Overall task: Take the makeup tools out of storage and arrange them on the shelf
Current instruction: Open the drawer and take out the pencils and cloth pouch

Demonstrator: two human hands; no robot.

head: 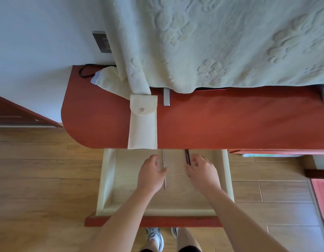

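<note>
Two makeup tools are seen in the open drawer (pixel 106 179), which is pulled out beneath the front edge of the red-brown worktop (pixel 230 124). One is a slim silver tool (pixel 164 180), thin and straight like a rod, laid lengthways a little left of the drawer's middle, with its far end reaching under the worktop's front edge. The other is a dark slim tool (pixel 187 157), shorter in what shows, laid roughly parallel to the first and to its right, also near the drawer's back edge. The drawer is lined in a pale cream colour.

Two bare hands are held in the drawer. The left hand (pixel 151 172) is placed just left of the silver tool, its thumb touching the rod; the grip is loosely spread, with fingers gently curved and nothing enclosed. The right hand (pixel 203 172) is set over the lower part of the dark tool, its fingers blurred and curved; whether the grip is pinching the tool cannot be told.

One cream fabric pouch (pixel 143 128), with a rounded flap fastened by a single snap, is laid on the worktop, its lower end at the front edge just above the drawer's left half. One pale blanket (pixel 212 42) with raised paw prints is draped along the worktop's back edge, and two grey metal feet (pixel 166 97) are seen below its hem.
</note>
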